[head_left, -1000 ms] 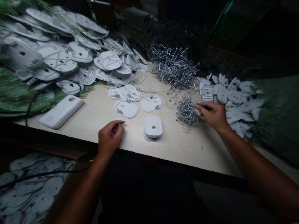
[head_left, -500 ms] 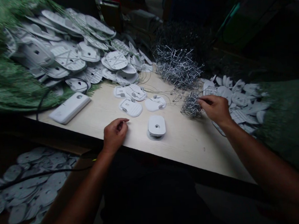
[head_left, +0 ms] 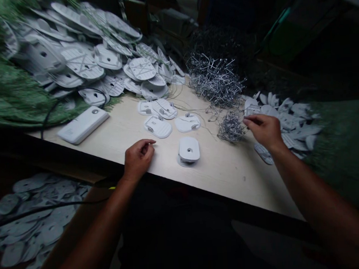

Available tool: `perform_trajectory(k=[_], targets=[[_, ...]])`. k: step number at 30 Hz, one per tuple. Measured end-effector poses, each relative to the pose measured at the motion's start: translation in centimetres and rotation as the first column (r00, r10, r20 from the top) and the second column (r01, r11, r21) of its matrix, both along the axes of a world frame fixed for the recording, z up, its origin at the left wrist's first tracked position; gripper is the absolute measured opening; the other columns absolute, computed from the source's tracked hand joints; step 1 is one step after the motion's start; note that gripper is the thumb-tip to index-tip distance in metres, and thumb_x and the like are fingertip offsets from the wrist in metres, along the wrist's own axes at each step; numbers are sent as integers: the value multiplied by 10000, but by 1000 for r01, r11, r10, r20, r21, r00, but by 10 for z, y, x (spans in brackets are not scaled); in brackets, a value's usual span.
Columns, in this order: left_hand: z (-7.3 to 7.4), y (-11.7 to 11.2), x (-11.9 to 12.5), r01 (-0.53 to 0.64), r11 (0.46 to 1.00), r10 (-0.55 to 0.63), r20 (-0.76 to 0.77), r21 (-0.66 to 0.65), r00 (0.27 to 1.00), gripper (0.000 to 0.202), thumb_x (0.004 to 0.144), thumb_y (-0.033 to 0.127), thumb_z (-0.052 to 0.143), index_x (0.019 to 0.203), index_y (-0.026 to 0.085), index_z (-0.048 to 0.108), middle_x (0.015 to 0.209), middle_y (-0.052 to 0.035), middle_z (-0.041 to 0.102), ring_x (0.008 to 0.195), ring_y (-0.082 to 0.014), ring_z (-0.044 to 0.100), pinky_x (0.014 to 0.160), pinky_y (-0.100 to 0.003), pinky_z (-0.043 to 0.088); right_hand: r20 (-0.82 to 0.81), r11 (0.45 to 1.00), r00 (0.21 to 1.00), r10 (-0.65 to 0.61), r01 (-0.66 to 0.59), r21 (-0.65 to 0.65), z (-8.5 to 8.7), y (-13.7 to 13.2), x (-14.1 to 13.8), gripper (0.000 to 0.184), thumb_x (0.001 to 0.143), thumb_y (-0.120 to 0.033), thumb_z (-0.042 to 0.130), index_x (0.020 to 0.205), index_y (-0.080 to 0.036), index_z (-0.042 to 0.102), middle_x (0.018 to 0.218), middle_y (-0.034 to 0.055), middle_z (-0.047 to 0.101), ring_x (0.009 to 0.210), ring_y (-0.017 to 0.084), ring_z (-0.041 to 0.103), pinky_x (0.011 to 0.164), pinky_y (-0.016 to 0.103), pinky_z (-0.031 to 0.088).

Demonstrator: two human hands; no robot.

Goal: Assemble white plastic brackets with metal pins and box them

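Right grip (head_left: 265,130) has thumb and forefinger drawn together just beside a small heap of thin metal pins (head_left: 230,127); whether a pin is pinched there I cannot tell. Left grip (head_left: 138,158) curls loosely at the near edge of the pale counter (head_left: 218,168), its contents hidden. Between the two sits a stacked white plastic piece (head_left: 189,149) with a hole in its top. Behind it lie four flat white plates (head_left: 158,127), and farther back rises a larger pin heap (head_left: 215,80). White plastic parts (head_left: 295,122) spread beyond the right grip; a white power bank (head_left: 83,125) lies farther left, before a big pile of white plates (head_left: 82,63) on green woven sacking (head_left: 6,85).
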State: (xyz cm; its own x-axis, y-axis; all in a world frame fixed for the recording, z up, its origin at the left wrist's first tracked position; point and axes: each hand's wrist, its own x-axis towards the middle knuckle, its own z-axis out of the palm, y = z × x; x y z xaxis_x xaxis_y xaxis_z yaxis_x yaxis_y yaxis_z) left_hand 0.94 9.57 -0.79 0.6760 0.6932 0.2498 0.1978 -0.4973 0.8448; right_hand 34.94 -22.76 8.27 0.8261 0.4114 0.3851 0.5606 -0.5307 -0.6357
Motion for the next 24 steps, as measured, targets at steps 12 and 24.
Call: perform_trajectory(k=[12, 24], targets=[[-5, 1, -2, -17, 999, 17, -4, -33, 1000, 282, 930, 335, 634, 1080, 196, 828, 737, -13, 681, 622, -155, 573, 627, -286, 455, -126, 991, 991, -39, 54, 122, 1, -30, -3, 349, 799, -501, 843, 1002, -216, 847, 887, 67, 825, 771, 265, 776, 767, 438, 661], [-2, 3, -2, 0, 1000, -1, -32, -17, 999, 278, 922, 372, 645, 1059, 202, 817, 724, -8, 691, 625, -166, 599, 614, -278, 469, -99, 990, 986, -132, 137, 44, -46, -42, -28, 404, 837, -572, 727, 892, -185, 828, 734, 67, 781, 629, 239, 700, 562, 345, 552]])
